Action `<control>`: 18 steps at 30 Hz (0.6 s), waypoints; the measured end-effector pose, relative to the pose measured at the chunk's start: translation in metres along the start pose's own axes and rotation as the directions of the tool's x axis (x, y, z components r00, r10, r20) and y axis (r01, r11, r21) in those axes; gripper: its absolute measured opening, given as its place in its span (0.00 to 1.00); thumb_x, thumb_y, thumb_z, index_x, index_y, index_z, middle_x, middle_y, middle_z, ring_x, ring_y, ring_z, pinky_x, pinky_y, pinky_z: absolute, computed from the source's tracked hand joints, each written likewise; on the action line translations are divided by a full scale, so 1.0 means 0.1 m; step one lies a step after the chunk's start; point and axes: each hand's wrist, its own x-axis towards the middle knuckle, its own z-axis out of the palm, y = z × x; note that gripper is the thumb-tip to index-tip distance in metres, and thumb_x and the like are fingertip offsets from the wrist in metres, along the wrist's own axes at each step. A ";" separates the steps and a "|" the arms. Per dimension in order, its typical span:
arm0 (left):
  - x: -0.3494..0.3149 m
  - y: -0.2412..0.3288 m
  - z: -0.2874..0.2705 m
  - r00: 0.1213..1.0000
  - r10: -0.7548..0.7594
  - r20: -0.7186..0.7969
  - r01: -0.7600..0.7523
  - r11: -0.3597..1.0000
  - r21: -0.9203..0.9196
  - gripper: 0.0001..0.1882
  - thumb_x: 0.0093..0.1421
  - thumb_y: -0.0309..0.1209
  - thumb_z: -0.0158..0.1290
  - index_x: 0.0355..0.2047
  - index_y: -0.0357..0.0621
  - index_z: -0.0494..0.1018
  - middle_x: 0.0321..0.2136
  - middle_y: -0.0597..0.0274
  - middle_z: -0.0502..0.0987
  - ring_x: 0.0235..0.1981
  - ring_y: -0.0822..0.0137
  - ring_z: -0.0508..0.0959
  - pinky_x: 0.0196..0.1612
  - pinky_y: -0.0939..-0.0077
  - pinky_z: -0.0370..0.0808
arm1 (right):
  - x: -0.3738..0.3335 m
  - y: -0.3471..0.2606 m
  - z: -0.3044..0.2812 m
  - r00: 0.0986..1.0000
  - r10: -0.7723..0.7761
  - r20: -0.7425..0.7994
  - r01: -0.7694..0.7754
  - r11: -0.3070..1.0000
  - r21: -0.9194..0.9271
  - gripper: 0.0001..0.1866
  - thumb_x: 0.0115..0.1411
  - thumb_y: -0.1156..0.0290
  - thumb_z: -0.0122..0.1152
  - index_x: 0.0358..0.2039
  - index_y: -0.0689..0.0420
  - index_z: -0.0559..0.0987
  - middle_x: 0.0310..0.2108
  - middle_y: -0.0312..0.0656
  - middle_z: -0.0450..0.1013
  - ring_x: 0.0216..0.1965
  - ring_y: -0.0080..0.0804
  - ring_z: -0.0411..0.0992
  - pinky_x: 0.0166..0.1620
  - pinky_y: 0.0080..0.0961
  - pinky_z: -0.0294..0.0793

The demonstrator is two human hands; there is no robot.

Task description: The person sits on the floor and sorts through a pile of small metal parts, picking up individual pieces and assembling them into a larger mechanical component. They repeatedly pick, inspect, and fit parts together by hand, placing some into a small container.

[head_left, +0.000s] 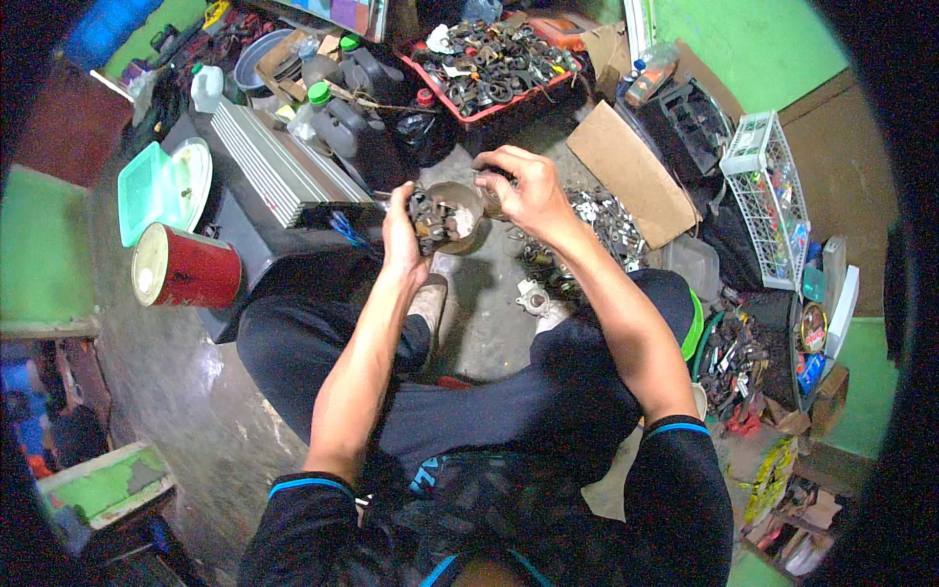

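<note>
The left hand (403, 230) grips a round metal part (445, 217) from beneath — the right hand (523, 186) curls closed over its far edge. Just beyond lies a red tray of scrap metal (494, 68); left of the hands, a red can (186, 266).

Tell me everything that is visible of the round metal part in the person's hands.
The round metal part looks like a short, dirty, rusty-brown cylinder with an open, pale hollow facing the camera. Darker small pieces cling to its left side. It is held above the floor, before the knees. The left hand grips its left side; the right hand touches its upper right edge. Finer details are too blurred to tell.
</note>
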 end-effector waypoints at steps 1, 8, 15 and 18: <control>0.01 0.02 0.00 0.998 0.002 -0.067 -0.004 0.999 -0.035 0.24 0.62 0.51 0.42 0.33 0.40 0.71 0.25 0.56 0.77 0.22 0.62 0.78 0.26 0.65 0.76 | -0.01 0.06 0.01 0.999 0.021 0.037 -0.020 1.000 -0.022 0.11 0.50 0.75 0.62 0.35 0.64 0.80 0.32 0.51 0.76 0.35 0.47 0.76 0.38 0.33 0.74; 0.01 0.24 -0.04 0.989 0.097 -0.114 -0.109 0.989 -0.102 0.25 0.61 0.51 0.43 0.36 0.38 0.70 0.26 0.55 0.76 0.23 0.60 0.76 0.28 0.65 0.75 | -0.03 0.38 0.41 0.949 0.244 0.198 -0.223 0.967 -0.122 0.16 0.50 0.72 0.65 0.40 0.65 0.79 0.38 0.57 0.75 0.42 0.52 0.75 0.46 0.38 0.73; 0.03 0.19 -0.06 0.990 0.068 -0.122 -0.086 0.986 -0.141 0.25 0.61 0.52 0.42 0.35 0.39 0.71 0.28 0.53 0.77 0.24 0.60 0.77 0.29 0.65 0.76 | 0.05 0.31 0.34 0.974 0.203 0.101 -0.185 0.970 -0.159 0.13 0.49 0.73 0.65 0.37 0.62 0.81 0.36 0.54 0.77 0.40 0.49 0.76 0.45 0.36 0.74; 0.02 0.19 -0.08 0.994 0.076 -0.081 -0.087 0.986 -0.141 0.25 0.61 0.51 0.42 0.35 0.39 0.71 0.29 0.53 0.78 0.24 0.60 0.77 0.29 0.64 0.76 | 0.05 0.18 0.29 0.986 0.142 0.091 -0.130 0.983 -0.128 0.12 0.49 0.73 0.65 0.35 0.61 0.81 0.34 0.51 0.77 0.37 0.47 0.77 0.42 0.34 0.74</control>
